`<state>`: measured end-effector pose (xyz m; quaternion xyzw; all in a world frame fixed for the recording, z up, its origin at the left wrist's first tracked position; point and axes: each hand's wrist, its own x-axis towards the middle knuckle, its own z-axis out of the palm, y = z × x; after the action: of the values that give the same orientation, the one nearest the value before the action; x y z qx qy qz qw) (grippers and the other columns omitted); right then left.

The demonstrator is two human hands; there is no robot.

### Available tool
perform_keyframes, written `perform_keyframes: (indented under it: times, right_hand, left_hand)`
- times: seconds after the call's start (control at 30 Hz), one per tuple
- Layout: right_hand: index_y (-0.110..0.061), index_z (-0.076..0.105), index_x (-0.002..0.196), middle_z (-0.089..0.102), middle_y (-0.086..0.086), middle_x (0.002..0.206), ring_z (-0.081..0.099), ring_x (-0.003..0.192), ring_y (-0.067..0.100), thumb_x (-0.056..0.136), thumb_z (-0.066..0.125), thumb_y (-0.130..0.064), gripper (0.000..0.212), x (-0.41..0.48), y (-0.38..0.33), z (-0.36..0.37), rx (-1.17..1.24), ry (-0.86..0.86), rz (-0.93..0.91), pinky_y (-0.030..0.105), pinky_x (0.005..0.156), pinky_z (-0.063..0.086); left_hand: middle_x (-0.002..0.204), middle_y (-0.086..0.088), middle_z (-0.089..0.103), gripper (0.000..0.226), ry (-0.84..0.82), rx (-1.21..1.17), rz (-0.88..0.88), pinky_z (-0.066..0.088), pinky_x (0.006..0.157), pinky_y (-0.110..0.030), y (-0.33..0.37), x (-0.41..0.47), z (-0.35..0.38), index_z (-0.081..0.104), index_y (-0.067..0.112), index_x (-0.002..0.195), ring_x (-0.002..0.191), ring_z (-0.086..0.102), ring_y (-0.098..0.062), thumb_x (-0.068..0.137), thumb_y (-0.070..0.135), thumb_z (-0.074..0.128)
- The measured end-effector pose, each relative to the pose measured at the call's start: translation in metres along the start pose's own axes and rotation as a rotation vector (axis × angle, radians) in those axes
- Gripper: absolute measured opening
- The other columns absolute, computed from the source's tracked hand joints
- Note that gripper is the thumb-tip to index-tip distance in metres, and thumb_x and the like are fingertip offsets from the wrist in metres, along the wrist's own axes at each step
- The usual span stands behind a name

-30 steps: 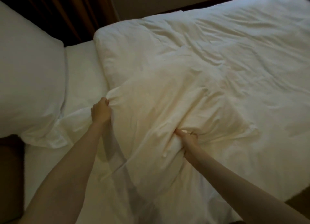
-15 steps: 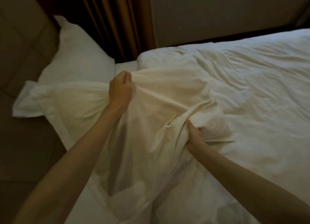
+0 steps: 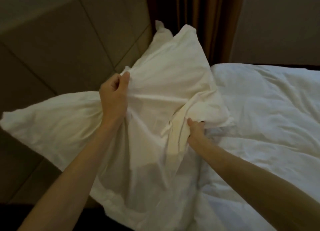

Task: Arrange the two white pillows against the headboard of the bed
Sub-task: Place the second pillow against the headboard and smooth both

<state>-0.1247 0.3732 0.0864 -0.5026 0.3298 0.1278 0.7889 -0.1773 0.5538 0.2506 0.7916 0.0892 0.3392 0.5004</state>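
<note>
- The left hand (image 3: 113,96), at centre-left of the frame, is clenched on a bunch of white fabric at the top edge of the near pillow (image 3: 138,144), thumb up and fingers curled under the cloth.
- The right hand (image 3: 196,130), just right of centre, is closed on a fold of the same pillow's case, its fingers tucked under loose cloth, so only the thumb and knuckles show.
- The near pillow fills the middle and lower centre of the frame; its case is slack and creased, drawn taut between the two grips, with the stuffing bulging towards the left edge.
- The far pillow (image 3: 174,57) sits in the upper centre, one corner pointing up, propped against the headboard (image 3: 60,49); its lower edge overlaps the near pillow.
- The padded tan headboard fills the upper left and runs down the left side; the near pillow's left end lies against it.
- A rumpled white duvet (image 3: 268,118) covers the bed across the right half of the frame.
- Brown curtains (image 3: 199,14) hang at top centre, beside a plain wall (image 3: 280,23) in the upper right.
</note>
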Motion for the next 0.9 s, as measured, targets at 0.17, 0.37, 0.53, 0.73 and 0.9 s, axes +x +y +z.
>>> perform_keyframes:
  times: [0.17, 0.37, 0.53, 0.73, 0.9]
  right_hand:
    - [-0.020, 0.024, 0.147, 0.041, 0.012, 0.148, 0.050, 0.122, 0.030, 0.098, 0.044, -0.011, 0.054, -0.012, 0.046, 0.057, -0.022, -0.149, 0.012, 0.038, 0.109, 0.036]
    - [-0.016, 0.016, 0.150, 0.032, 0.010, 0.153, 0.043, 0.129, 0.027, 0.094, 0.050, -0.008, 0.066, -0.004, 0.106, 0.114, -0.225, -0.286, -0.011, 0.036, 0.109, 0.034]
    - [-0.012, 0.010, 0.152, 0.021, 0.013, 0.157, 0.035, 0.135, 0.028, 0.089, 0.057, -0.005, 0.080, 0.018, 0.137, 0.117, -0.453, -0.407, 0.193, 0.038, 0.107, 0.034]
    - [-0.009, 0.026, 0.148, 0.037, 0.017, 0.149, 0.038, 0.136, 0.034, 0.093, 0.053, -0.009, 0.061, 0.027, 0.148, 0.095, -0.754, -0.462, 0.243, 0.039, 0.109, 0.032]
    - [-0.006, 0.034, 0.143, 0.043, 0.018, 0.145, 0.043, 0.131, 0.035, 0.093, 0.051, -0.008, 0.052, 0.031, 0.144, 0.081, -0.873, -0.484, 0.195, 0.041, 0.105, 0.037]
  left_hand:
    - [0.045, 0.012, 0.030, 0.047, 0.124, -0.041, -0.043, 0.025, 0.050, -0.021, -0.035, -0.016, -0.067, 0.036, 0.014, 0.051, 0.050, 0.026, -0.003, 0.089, 0.024, 0.060]
    - [0.051, -0.007, 0.028, 0.050, 0.167, 0.046, -0.015, 0.025, 0.050, -0.023, -0.099, -0.024, -0.108, 0.036, -0.001, 0.053, 0.049, 0.027, -0.008, 0.088, 0.024, 0.060]
    - [0.049, -0.007, 0.033, 0.046, 0.117, 0.470, -0.176, 0.027, 0.054, -0.031, -0.176, -0.029, -0.136, 0.032, 0.009, 0.057, 0.049, 0.032, -0.020, 0.093, 0.027, 0.053]
    - [0.094, -0.020, 0.058, 0.030, -0.038, 1.022, -0.221, 0.040, 0.068, -0.044, -0.234, -0.066, -0.136, 0.054, 0.004, 0.091, 0.083, 0.053, -0.035, 0.093, 0.033, 0.053]
    - [0.118, -0.021, 0.050, 0.068, -0.050, 1.167, -0.385, 0.042, 0.079, -0.047, -0.242, -0.070, -0.126, 0.042, 0.003, 0.127, 0.092, 0.054, -0.038, 0.084, 0.054, 0.055]
